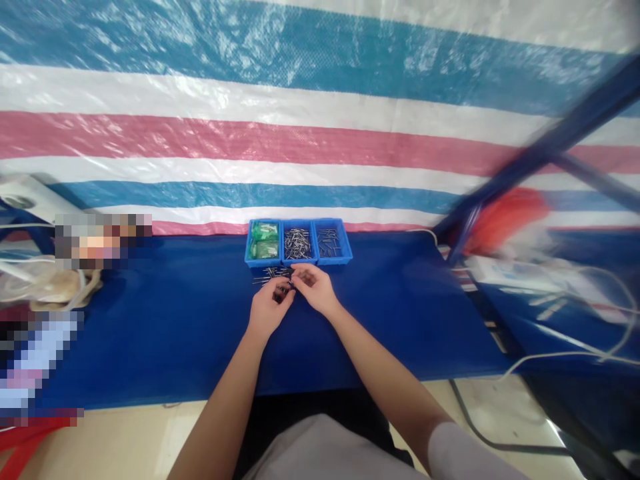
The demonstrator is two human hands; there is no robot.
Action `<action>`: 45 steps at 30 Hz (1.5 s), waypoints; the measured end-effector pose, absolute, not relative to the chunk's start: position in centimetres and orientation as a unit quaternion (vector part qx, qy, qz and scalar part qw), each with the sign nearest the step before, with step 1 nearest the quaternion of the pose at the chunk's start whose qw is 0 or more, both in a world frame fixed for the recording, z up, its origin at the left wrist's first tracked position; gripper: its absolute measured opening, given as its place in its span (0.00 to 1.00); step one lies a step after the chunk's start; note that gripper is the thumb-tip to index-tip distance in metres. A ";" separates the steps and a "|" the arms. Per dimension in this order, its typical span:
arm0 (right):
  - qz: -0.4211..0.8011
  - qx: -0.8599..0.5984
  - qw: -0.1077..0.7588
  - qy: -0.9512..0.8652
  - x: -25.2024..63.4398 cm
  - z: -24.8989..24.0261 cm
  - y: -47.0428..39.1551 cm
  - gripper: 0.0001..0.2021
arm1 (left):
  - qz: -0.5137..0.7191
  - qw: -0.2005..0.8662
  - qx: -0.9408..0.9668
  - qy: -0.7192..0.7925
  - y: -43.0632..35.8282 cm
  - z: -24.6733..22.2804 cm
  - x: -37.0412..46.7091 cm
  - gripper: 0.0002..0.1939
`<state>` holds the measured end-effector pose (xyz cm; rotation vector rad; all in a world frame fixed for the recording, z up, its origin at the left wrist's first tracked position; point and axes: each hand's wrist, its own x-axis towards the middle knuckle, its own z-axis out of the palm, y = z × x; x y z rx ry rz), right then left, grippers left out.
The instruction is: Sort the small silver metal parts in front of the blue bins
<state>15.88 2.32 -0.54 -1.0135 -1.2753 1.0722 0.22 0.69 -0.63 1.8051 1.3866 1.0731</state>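
Observation:
Three joined blue bins stand at the back of the blue table. Green packets [265,241] lie in the left bin, many small metal pins [299,244] in the middle one, and fewer thin metal pieces [329,243] in the right one. Just in front of the bins is a loose pile of metal pins [265,275]. My left hand [273,303] is beside this pile with fingers curled around something small and dark. Close against it, my right hand [314,287] has its fingers bent and pinched near the same spot. What the fingers hold is too small to make out.
The blue table [395,313] runs left and right. Behind it hangs a striped plastic sheet [300,147]. A blue metal frame [540,147], a red bag [515,217] and white cables are at right. A blurred-out person's area and a cable bundle [60,283] are at left.

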 end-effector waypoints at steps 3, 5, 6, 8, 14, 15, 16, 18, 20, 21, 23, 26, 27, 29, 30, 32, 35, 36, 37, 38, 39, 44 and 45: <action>0.489 -0.424 0.554 -0.523 16.0 -0.8 2.6 0.13 | 0.429 0.284 0.677 0.526 0.6 -0.6 0.2 0.11; 0.509 -0.426 0.546 -0.512 16.1 -1.0 2.8 0.11 | 0.443 0.279 0.668 0.529 0.6 -0.5 0.2 0.10; 0.516 -0.426 0.544 -0.506 16.1 -1.0 2.9 0.10 | 0.447 0.280 0.664 0.530 0.6 -0.5 0.2 0.10; 0.530 -0.427 0.546 -0.489 16.1 -1.1 3.0 0.09 | 0.450 0.281 0.663 0.529 0.6 -0.5 0.2 0.10; 0.544 -0.429 0.541 -0.477 16.2 -0.6 2.8 0.10 | 0.464 0.281 0.636 0.549 0.6 -0.7 0.2 0.08; 0.539 -0.432 0.537 -0.485 16.2 -0.5 2.8 0.11 | 0.466 0.289 0.630 0.550 0.7 -0.8 0.2 0.08; 0.532 -0.436 0.532 -0.494 16.2 -0.4 2.7 0.11 | 0.469 0.296 0.625 0.550 0.7 -0.8 0.1 0.08; 0.517 -0.446 0.521 -0.512 16.2 -0.3 2.6 0.11 | 0.474 0.307 0.620 0.545 0.7 -1.0 0.0 0.08; 0.509 -0.449 0.512 -0.526 16.1 -0.3 2.5 0.11 | 0.478 0.313 0.618 0.541 0.7 -1.1 -0.1 0.09; 0.510 -0.448 0.508 -0.530 16.0 -0.3 2.5 0.12 | 0.479 0.314 0.617 0.540 0.7 -1.1 -0.2 0.09; 0.518 -0.442 0.500 -0.535 15.9 -0.3 2.4 0.12 | 0.482 0.315 0.613 0.541 0.7 -1.0 -0.2 0.09; 0.526 -0.439 0.496 -0.533 15.9 -0.2 2.4 0.13 | 0.477 0.317 0.611 0.546 0.5 -0.7 -0.2 0.11; 0.526 -0.441 0.497 -0.531 15.9 -0.2 2.4 0.13 | 0.472 0.318 0.612 0.549 0.5 -0.6 -0.2 0.12; 0.524 -0.443 0.502 -0.526 15.9 -0.3 2.4 0.13 | 0.468 0.317 0.607 0.559 0.4 -0.4 -0.2 0.12; 0.523 -0.444 0.506 -0.523 15.9 -0.3 2.4 0.13 | 0.471 0.313 0.603 0.563 0.4 -0.4 -0.2 0.12; 0.522 -0.445 0.513 -0.516 16.0 -0.5 2.5 0.13 | 0.482 0.304 0.599 0.562 0.4 -0.3 -0.1 0.12; 0.525 -0.445 0.524 -0.502 16.2 -0.7 2.7 0.13 | 0.491 0.299 0.611 0.545 0.5 -0.3 0.0 0.12; 0.526 -0.444 0.526 -0.499 16.2 -0.7 2.7 0.13 | 0.492 0.298 0.614 0.540 0.5 -0.4 0.0 0.11; 0.528 -0.443 0.527 -0.497 16.2 -0.8 2.8 0.13 | 0.495 0.297 0.616 0.535 0.6 -0.4 0.0 0.10; 0.528 -0.442 0.527 -0.498 16.2 -0.8 2.8 0.13 | 0.501 0.296 0.617 0.530 0.6 -0.5 0.0 0.09; 0.527 -0.441 0.526 -0.501 16.2 -0.8 2.8 0.13 | 0.506 0.295 0.619 0.523 0.7 -0.5 0.0 0.08; 0.506 -0.450 0.516 -0.525 15.8 -0.4 2.4 0.13 | 0.520 0.313 0.621 0.495 0.8 -0.4 -0.1 0.09; 0.503 -0.452 0.514 -0.528 15.7 -0.3 2.3 0.12 | 0.519 0.317 0.619 0.496 0.8 -0.4 -0.2 0.10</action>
